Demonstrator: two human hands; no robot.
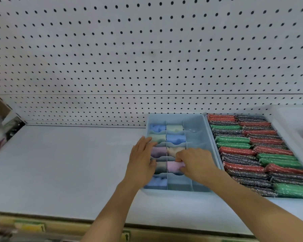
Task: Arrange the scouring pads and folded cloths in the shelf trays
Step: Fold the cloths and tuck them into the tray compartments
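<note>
Your right hand (197, 162) is pinching the pink folded cloth (174, 166) in the divided tray (202, 125) at the shelf's (68, 163) right; your left hand (141, 158) is resting flat-fingered along the tray's left wall; scouring pads (255, 152) are filling the neighbouring tray (287, 142).

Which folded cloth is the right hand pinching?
The pink cloth in the divided tray's middle column, fourth cell back-to-front; the right hand's fingertips close on its right end. The others lie untouched.
</note>
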